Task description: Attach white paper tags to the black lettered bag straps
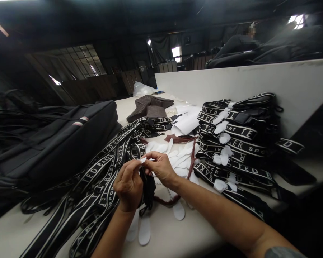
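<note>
My left hand (129,184) and my right hand (161,168) meet above the table, fingertips pinched together on a small white strip tie (143,160). Under them a bundle of black webbing strap (148,188) hangs partly hidden behind the fingers. Left of my hands lies a long heap of loose black straps (104,168) with white lettering and edge lines. Several white strip ties (183,157), with rounded ends and toothed edges, are spread just beyond my right hand. A few more white ties (144,231) lie near the front edge.
Folded, tied straps (237,143) are stacked at the right, before a pale partition (244,84). A large black bag (70,139) occupies the left. Farther back are dark brown pouches (148,107), white paper (187,120) and a clear plastic bag (144,89). A person (239,43) is beyond the partition.
</note>
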The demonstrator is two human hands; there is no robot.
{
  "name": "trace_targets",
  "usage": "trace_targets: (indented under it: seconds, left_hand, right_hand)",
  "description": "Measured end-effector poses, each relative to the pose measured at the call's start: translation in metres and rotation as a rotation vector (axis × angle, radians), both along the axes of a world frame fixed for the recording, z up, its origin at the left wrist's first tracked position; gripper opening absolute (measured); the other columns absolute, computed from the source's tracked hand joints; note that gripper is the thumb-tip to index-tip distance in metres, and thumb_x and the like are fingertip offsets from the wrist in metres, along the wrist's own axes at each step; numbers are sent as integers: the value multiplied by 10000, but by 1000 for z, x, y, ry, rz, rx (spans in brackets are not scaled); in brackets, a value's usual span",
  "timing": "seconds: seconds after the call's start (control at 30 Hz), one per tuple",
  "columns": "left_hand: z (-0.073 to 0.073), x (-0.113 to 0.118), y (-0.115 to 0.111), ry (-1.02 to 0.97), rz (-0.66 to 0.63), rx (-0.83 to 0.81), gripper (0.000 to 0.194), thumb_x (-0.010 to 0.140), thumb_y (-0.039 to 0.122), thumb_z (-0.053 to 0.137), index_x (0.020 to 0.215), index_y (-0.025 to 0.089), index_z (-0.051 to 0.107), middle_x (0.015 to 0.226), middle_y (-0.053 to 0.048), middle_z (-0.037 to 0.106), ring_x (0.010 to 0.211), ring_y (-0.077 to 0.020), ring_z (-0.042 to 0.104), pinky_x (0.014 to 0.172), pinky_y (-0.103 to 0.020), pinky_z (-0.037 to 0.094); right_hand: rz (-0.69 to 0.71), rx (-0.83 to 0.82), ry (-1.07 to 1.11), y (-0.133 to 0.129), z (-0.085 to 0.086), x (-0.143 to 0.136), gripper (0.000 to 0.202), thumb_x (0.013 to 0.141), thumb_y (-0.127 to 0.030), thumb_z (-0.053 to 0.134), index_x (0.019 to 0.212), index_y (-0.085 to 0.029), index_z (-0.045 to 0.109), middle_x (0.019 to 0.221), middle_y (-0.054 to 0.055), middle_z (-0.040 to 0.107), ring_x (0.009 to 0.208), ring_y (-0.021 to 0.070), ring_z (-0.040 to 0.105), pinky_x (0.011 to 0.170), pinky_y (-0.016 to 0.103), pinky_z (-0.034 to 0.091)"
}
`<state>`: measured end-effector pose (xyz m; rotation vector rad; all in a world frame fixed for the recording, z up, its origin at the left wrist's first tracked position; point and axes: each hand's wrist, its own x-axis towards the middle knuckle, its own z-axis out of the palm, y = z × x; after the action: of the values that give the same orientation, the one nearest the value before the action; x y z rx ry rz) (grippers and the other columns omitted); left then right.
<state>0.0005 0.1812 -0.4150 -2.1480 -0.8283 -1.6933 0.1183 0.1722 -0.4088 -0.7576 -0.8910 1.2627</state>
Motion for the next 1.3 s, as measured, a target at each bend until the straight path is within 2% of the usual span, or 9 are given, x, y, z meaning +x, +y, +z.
trace_targets:
  seconds: [0.2, 0.33, 0.5, 0.6, 0.7, 0.87, 1.0, 1.07, 1.3]
  left_hand:
    - [-4, 2, 4, 57, -45, 0, 138, 892, 62, 590, 955, 159, 665, 898, -63, 701, 866, -162, 683, 800, -272, 548]
    - [-4, 2, 6, 90, -82, -194, 115, 930, 139, 554, 961, 153, 664, 922, -70, 700, 873, -168, 676, 828, -291, 540]
    - [-1, -5, 9, -143, -128, -598, 196, 897, 319, 630, 1039, 189, 665, 853, -24, 699, 692, -141, 663, 615, -229, 545]
    - [7, -10, 10, -93, -225, -704, 188, 893, 334, 616, 995, 208, 711, 795, -11, 690, 643, -133, 649, 536, -202, 523]
    - [13, -13, 10, -60, -204, -734, 181, 895, 337, 598, 896, 194, 709, 675, 5, 653, 545, -129, 619, 501, -209, 500]
    - [8, -11, 12, 72, 12, -527, 222, 943, 337, 513, 877, 171, 645, 731, -24, 662, 595, -153, 622, 610, -261, 487]
    - [2, -9, 16, 149, 116, -298, 192, 967, 267, 469, 884, 157, 603, 802, -50, 656, 711, -171, 635, 681, -268, 472]
    - [1, -8, 15, 173, 133, -218, 156, 968, 231, 480, 891, 154, 592, 804, -45, 644, 724, -165, 630, 677, -254, 461]
    - [-2, -3, 9, 232, 129, -42, 17, 921, 132, 569, 918, 138, 585, 801, -41, 631, 702, -145, 604, 692, -239, 450]
  right_hand:
    - [-180, 5, -151, 2, -6, 1, 195, 701, -337, 698, 724, -173, 593, 528, -38, 552, 436, 106, 531, 408, 189, 385]
    - [-234, 95, -271, 11, -13, 10, 106, 754, -284, 635, 764, -179, 637, 649, -15, 599, 489, 102, 528, 476, 213, 422]
    - [-359, 345, -573, 10, -12, 17, 122, 803, -152, 581, 801, -191, 696, 812, 19, 627, 720, 133, 587, 699, 242, 476]
    - [-388, 424, -660, 8, -11, 18, 168, 801, -99, 560, 803, -191, 701, 809, 22, 631, 780, 143, 596, 766, 251, 465]
    - [-367, 423, -696, 8, -12, 16, 155, 790, -94, 565, 795, -188, 688, 802, 17, 629, 759, 138, 581, 749, 246, 456]
    - [-416, 133, -683, 7, -7, 12, 47, 726, -175, 647, 768, -164, 631, 776, 7, 617, 605, 106, 509, 613, 237, 426]
    - [-23, -160, -380, 3, 6, 12, 148, 745, -278, 627, 702, -138, 646, 669, 20, 624, 520, 103, 538, 492, 212, 383]
    - [79, -203, -253, 1, 10, 12, 223, 767, -339, 625, 723, -123, 655, 684, 35, 638, 504, 93, 546, 476, 199, 376]
    - [-112, -91, -243, 4, -4, 4, 227, 790, -330, 637, 663, -142, 617, 556, -26, 538, 481, 75, 447, 493, 202, 340]
